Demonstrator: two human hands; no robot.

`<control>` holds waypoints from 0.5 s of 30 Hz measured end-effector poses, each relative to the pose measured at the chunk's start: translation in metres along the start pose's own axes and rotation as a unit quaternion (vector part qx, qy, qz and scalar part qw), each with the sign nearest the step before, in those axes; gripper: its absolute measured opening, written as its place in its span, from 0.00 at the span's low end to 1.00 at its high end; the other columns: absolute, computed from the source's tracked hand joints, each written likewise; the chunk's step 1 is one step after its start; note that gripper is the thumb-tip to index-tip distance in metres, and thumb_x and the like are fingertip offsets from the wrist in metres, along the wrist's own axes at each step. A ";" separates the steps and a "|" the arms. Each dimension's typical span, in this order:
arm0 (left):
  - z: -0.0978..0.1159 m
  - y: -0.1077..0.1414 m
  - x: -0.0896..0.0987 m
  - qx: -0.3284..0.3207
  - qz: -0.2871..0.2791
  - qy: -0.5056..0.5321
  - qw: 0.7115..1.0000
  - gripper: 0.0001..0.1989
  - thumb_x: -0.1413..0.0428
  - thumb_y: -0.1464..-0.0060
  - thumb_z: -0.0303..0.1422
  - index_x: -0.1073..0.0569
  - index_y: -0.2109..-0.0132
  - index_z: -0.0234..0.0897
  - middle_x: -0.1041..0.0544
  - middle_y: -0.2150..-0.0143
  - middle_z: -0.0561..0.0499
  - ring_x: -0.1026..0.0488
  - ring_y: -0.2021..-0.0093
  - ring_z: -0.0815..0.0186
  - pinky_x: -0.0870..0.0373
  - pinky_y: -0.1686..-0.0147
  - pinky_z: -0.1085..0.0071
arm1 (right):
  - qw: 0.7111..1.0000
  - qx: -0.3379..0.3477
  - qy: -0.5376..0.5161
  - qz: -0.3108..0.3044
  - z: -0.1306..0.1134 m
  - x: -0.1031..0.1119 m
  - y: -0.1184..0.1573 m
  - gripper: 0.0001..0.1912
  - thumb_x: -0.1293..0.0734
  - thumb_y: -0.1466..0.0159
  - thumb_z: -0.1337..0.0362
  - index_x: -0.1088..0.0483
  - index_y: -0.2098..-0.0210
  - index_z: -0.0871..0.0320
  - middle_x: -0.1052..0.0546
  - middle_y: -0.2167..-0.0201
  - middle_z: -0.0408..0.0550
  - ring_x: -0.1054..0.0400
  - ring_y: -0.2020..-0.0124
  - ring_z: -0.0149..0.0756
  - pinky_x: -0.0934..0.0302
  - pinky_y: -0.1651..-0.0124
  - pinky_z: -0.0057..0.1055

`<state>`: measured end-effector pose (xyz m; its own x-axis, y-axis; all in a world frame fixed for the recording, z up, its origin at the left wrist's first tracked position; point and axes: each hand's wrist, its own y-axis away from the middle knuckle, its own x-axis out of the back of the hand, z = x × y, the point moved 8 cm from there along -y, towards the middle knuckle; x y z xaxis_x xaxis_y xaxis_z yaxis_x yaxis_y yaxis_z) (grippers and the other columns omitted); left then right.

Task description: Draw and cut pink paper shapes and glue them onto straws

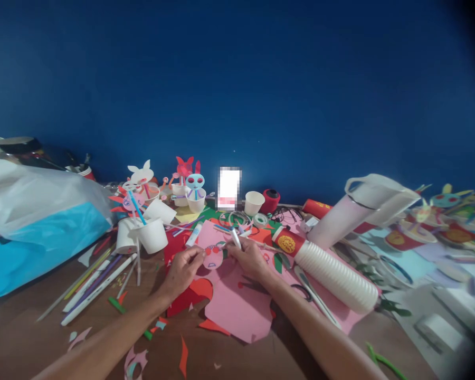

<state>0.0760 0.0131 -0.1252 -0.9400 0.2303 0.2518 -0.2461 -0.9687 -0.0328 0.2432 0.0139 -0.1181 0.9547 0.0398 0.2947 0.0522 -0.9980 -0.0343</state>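
A round pink paper face (212,259) with red eyes and a small drawn mouth is held up over a large pink paper sheet (239,311). My left hand (184,269) pinches the face by its left edge. In my right hand (250,258) is a white marker (235,238), its upper end sticking up past the fingers; its tip is hard to make out. The fingers of that hand come close to the face's right edge. Red paper (200,290) lies beneath the pink sheet, and dark-handled scissors (302,292) lie partly behind my right forearm.
Paper cups with paper animal faces (195,182) stand at the back. A stack of white cups (336,277) lies at right, near a pale pitcher (340,216). Pens (98,290), white cups (152,236) and a plastic bag (43,227) are at left. Paper scraps (183,356) litter the front.
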 end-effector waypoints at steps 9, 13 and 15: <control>-0.006 -0.001 0.001 0.014 0.006 0.033 0.999 0.14 0.48 0.49 0.41 0.31 0.75 0.34 0.38 0.80 0.58 0.42 0.78 0.72 0.45 0.77 0.76 | 0.999 -0.003 0.040 0.036 -0.022 0.027 -0.004 0.13 0.40 0.41 0.57 0.32 0.70 0.61 0.40 0.85 0.37 0.48 0.84 0.25 0.52 0.80 0.23; -0.006 0.001 0.011 0.025 0.057 0.051 0.997 0.15 0.48 0.49 0.42 0.33 0.75 0.35 0.38 0.81 0.58 0.41 0.79 0.72 0.44 0.78 0.77 | 0.995 0.009 0.091 0.024 -0.026 0.027 0.014 0.10 0.38 0.43 0.60 0.33 0.76 0.60 0.41 0.85 0.36 0.49 0.83 0.25 0.55 0.79 0.23; -0.004 0.001 0.019 0.025 0.088 0.064 0.994 0.15 0.48 0.49 0.42 0.33 0.75 0.35 0.36 0.81 0.58 0.38 0.78 0.71 0.42 0.77 0.76 | 0.986 0.027 0.161 0.017 -0.025 0.026 0.028 0.07 0.39 0.43 0.64 0.32 0.75 0.59 0.37 0.84 0.37 0.44 0.81 0.26 0.53 0.77 0.23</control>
<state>0.0567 0.0167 -0.1241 -0.9905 0.0636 0.1220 -0.0660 -0.9977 -0.0157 0.2620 -0.0139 -0.0872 0.8137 -0.0207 0.5809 0.0450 -0.9941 -0.0984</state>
